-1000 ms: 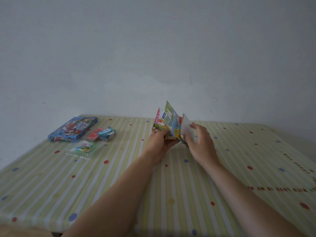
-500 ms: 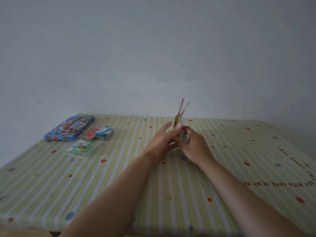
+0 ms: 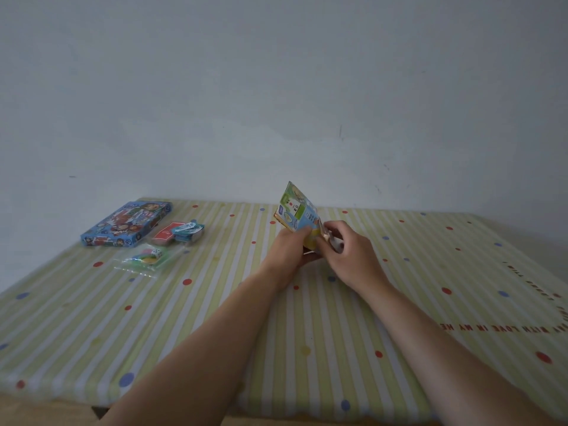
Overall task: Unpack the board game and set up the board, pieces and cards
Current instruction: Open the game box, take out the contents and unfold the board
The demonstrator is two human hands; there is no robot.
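1. Head view shows the table (image 3: pixel 430 272) under a striped, dotted cloth. It is wide and bare in front of my arms and off to the right. Its far edge meets the wall and its near edge runs under my forearms.
2. The box (image 3: pixel 127 224) lies flat at the far left corner, close to the left edge and well apart from my hands.
3. The board (image 3: pixel 296 210) is still folded and held tilted above the middle of the table. My left hand (image 3: pixel 289 250) grips its lower part, thumb curled over the printed face. My right hand (image 3: pixel 350 256) pinches the leaf on its own side. That spot is blurred, so I cannot tell whether my fingertips have got between the leaves.
4. I judge I am at the step of opening the board. Next I need to part the leaves and lower it flat onto the bare middle, spreading rightward where there is room.
5. The cards (image 3: pixel 181 233) sit just beside the box, on its right.
6. The bag (image 3: pixel 144 256) of pieces lies nearer me than the cards, unopened I think, so I should keep the board's left edge off it.
7. A die (image 3: pixel 156 253) shows inside that bag.
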